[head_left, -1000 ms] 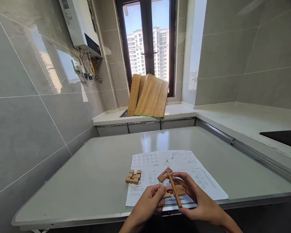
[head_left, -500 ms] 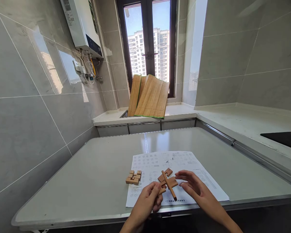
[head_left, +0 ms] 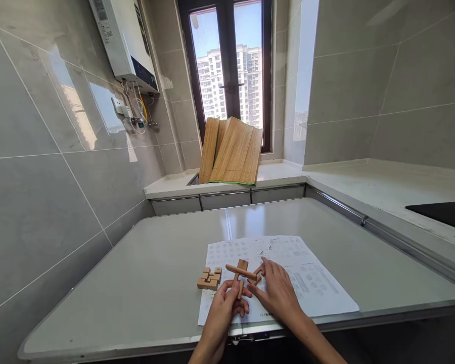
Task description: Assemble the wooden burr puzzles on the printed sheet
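Observation:
Above the near part of a printed sheet, a partly joined wooden interlocking puzzle of notched flat pieces and a long thin stick is held between both hands. My left hand pinches the lower end of one piece between thumb and fingers. On the other side, my right hand has its thumb and fingers closed on a notched piece at the right end. Fingers cover parts of the joints. Left of my hands sits a small group of notched wooden pieces, at the left edge of the sheet.
The white sheet with printed line diagrams lies on a pale folding table. Beyond the table is a white counter with bamboo mats leaning by the window. A water heater hangs on the left wall.
My right hand has moved in from the right and closed on the puzzle. The puzzle has turned, so the long stick now slants more level. My left hand has shifted slightly left.

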`<state>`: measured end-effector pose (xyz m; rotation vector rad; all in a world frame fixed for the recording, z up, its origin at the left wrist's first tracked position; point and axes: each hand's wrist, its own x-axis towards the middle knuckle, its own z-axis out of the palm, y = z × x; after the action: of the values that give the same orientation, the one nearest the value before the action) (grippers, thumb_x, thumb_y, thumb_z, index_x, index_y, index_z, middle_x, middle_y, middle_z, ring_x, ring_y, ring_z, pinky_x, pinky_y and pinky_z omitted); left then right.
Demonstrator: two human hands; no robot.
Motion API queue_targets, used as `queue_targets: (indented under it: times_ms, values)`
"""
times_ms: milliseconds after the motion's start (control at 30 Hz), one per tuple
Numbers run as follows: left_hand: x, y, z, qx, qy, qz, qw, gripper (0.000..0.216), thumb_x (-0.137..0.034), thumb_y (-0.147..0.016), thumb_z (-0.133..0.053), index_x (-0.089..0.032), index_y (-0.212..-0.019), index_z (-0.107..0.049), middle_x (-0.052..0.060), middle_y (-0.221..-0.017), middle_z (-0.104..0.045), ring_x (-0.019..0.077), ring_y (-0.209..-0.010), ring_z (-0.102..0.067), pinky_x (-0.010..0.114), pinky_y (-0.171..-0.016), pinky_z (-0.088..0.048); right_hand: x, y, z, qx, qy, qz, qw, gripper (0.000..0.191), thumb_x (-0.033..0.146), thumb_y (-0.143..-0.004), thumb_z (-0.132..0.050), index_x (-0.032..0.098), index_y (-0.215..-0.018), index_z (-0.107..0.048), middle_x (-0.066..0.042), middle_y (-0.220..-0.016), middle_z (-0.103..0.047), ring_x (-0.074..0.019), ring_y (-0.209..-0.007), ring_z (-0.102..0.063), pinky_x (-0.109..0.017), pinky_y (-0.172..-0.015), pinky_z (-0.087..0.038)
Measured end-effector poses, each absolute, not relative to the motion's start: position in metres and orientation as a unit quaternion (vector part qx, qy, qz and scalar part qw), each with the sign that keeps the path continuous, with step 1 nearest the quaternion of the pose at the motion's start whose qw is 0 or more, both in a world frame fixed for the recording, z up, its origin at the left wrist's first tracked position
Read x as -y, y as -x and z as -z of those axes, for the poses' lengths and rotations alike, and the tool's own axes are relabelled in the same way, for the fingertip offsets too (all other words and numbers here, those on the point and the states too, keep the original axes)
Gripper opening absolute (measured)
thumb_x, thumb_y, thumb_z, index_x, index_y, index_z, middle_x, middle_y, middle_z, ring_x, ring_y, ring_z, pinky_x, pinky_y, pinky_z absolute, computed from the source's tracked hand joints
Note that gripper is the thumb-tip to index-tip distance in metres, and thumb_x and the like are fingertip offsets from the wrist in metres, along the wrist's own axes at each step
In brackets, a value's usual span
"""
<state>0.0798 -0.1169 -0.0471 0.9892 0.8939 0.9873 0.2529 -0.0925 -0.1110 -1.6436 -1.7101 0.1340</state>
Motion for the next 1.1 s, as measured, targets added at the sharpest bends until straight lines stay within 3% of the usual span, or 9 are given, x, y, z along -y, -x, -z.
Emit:
queue_targets:
  times_ms: [200, 333, 467, 733, 933, 1100]
  values:
    - [0.116, -0.078, 0.049, -0.386, -0.413, -0.469, 0.678, 0.045, -0.055, -0.076, -0.077, -0.015, -0.092, -0.061, 0.006, -0.088, -0.071, 0.0109, -0.062, -0.062, 0.022, -0.057, -0.040, 0.093, -0.256, 0.088, 0.637, 0.653, -0.095, 0.399, 0.055, 0.035, -0.079, -0.067, 0.018, -0.129, -0.050, -0.014, -0.119, -0.065, -0.0369, -0.115, -0.059, -0.053, -0.097, -0.049]
    - [0.114, -0.073, 0.050, -0.367, -0.393, -0.475, 0.696, 0.046, -0.055, -0.076, -0.077, -0.015, -0.090, -0.061, 0.003, -0.081, -0.068, 0.0076, -0.055, -0.054, 0.021, -0.053, -0.035, 0.111, -0.273, 0.064, 0.635, 0.590, -0.169, 0.469, 0.062, 0.037, -0.078, -0.071, 0.024, -0.132, -0.043, -0.011, -0.132, -0.057, -0.0320, -0.121, -0.057, -0.050, -0.101, -0.050]
    - [0.115, -0.066, 0.042, -0.339, -0.398, -0.452, 0.723, 0.036, -0.048, -0.083, -0.073, -0.014, -0.083, -0.059, 0.000, -0.076, -0.063, 0.0021, -0.047, -0.041, 0.019, -0.051, -0.030, 0.133, -0.288, 0.035, 0.714, 0.474, -0.158, 0.491, 0.071, 0.029, -0.078, -0.073, 0.029, -0.138, -0.037, -0.008, -0.143, -0.049, -0.0284, -0.131, -0.050, -0.048, -0.109, -0.045]
    - [0.116, -0.059, 0.023, -0.317, -0.398, -0.361, 0.781, 0.032, -0.041, -0.090, -0.065, -0.015, -0.078, -0.052, -0.008, -0.058, -0.049, 0.0004, -0.040, -0.024, 0.019, -0.047, -0.019, 0.141, -0.291, -0.018, 0.873, 0.271, -0.082, 0.397, 0.072, 0.010, -0.078, -0.068, 0.024, -0.141, -0.036, -0.011, -0.144, -0.051, -0.0234, -0.137, -0.046, -0.039, -0.112, -0.044]
    - [0.119, -0.056, 0.013, -0.276, -0.363, -0.315, 0.832, 0.033, -0.037, -0.087, -0.071, -0.017, -0.076, -0.047, -0.013, -0.051, -0.034, 0.0017, -0.041, -0.015, 0.019, -0.047, -0.016, 0.140, -0.290, -0.049, 0.912, 0.213, -0.056, 0.347, 0.064, 0.009, -0.085, -0.061, 0.024, -0.142, -0.036, -0.010, -0.135, -0.062, -0.0210, -0.134, -0.051, -0.037, -0.110, -0.046]
    - [0.120, -0.051, 0.010, -0.257, -0.341, -0.303, 0.852, 0.035, -0.034, -0.084, -0.075, -0.018, -0.074, -0.046, -0.014, -0.048, -0.029, 0.0027, -0.043, -0.010, 0.019, -0.046, -0.016, 0.136, -0.292, -0.055, 0.933, 0.184, -0.087, 0.298, 0.067, 0.011, -0.086, -0.064, 0.024, -0.144, -0.033, -0.011, -0.141, -0.058, -0.0215, -0.132, -0.053, -0.038, -0.109, -0.045]
